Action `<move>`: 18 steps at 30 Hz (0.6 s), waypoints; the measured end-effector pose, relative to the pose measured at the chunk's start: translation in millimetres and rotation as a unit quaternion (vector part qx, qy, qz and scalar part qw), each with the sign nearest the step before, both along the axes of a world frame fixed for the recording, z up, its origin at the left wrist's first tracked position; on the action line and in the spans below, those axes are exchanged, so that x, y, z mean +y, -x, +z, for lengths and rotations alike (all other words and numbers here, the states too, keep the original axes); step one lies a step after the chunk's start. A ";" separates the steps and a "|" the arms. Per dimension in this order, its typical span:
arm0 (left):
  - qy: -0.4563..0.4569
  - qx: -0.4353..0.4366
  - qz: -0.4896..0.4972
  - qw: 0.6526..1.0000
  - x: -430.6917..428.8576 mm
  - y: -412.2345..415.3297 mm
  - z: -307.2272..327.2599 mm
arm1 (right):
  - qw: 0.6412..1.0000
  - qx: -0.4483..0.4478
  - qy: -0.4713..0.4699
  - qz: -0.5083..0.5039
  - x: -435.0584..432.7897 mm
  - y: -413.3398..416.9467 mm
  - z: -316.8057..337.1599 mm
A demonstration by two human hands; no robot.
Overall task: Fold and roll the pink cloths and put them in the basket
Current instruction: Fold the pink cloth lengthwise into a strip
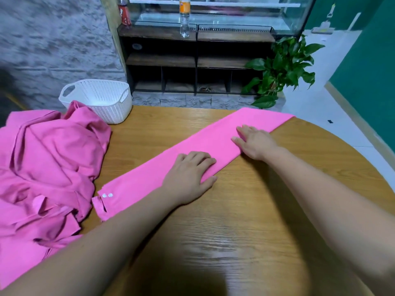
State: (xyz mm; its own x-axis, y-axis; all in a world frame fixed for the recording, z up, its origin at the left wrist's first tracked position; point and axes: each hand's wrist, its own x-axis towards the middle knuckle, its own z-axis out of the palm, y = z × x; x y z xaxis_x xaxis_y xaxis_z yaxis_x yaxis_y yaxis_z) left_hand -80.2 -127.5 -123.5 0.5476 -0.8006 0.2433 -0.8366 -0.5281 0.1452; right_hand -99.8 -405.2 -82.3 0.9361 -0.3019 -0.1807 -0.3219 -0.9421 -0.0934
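A pink cloth lies folded into a long narrow strip, running diagonally over the round wooden table from near left to far right. Its near end carries a cuff with two white buttons. My left hand rests flat on the strip's middle, fingers straight. My right hand lies flat on the strip further right, fingers spread. A crumpled heap of pink cloths covers the table's left side. The white plastic basket stands at the far left edge, behind the heap, with nothing visible inside.
Behind the table stands a dark wooden shelf unit with a glass case and two bottles on top. A green potted plant grows at the far right. Bare wood lies in front of the strip and to its right.
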 end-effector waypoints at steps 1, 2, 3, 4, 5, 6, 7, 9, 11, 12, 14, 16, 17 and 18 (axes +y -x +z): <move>-0.003 0.001 -0.001 1.000 0.7 0.9 -0.3 | 1.000 -0.001 0.000 -0.001 -0.4 2.3 1.1; -0.005 0.000 -0.002 1.000 1.4 1.8 -1.2 | 1.000 -0.002 -0.001 -0.003 -0.5 4.6 1.9; -0.007 -0.003 -0.003 1.000 1.8 2.8 -2.4 | 1.000 -0.004 0.000 -0.004 -0.8 7.3 2.1; -0.010 -0.005 -0.004 1.000 2.0 4.0 -3.7 | 1.000 -0.005 0.000 -0.006 -1.0 10.7 2.1; -0.013 -0.005 -0.006 1.000 2.1 5.0 -4.6 | 1.000 -0.007 -0.001 -0.011 -0.9 14.6 2.2; -0.016 -0.004 -0.010 1.000 1.7 5.9 -5.0 | 1.000 -0.008 -0.001 -0.016 -1.0 19.4 2.5; -0.016 -0.001 -0.015 1.000 1.5 6.9 -5.3 | 1.000 -0.008 0.001 -0.020 -1.0 24.7 3.4; -0.016 0.004 -0.029 0.999 1.5 8.5 -5.0 | 1.000 -0.006 0.008 -0.026 -0.6 37.2 7.2; -0.015 0.004 -0.047 0.999 1.7 10.1 -4.5 | 0.999 -0.003 0.018 -0.030 -1.2 51.5 10.2; -0.015 0.005 -0.055 0.998 2.0 11.4 -4.0 | 0.999 -0.001 0.025 -0.032 -1.4 58.8 10.8; -0.015 0.010 -0.070 0.997 2.5 14.8 -3.2 | 0.999 0.002 0.043 -0.031 -2.1 72.0 9.0; -0.015 0.017 -0.081 0.996 2.9 17.7 -1.8 | 0.998 0.009 0.056 -0.033 -0.7 82.1 6.8; -0.016 0.020 -0.088 0.996 3.4 18.0 -1.6 | 0.997 0.014 0.061 -0.037 0.6 86.0 6.7; -0.016 0.021 -0.095 0.995 3.8 17.6 -1.6 | 0.997 0.020 0.066 -0.042 2.4 89.8 7.4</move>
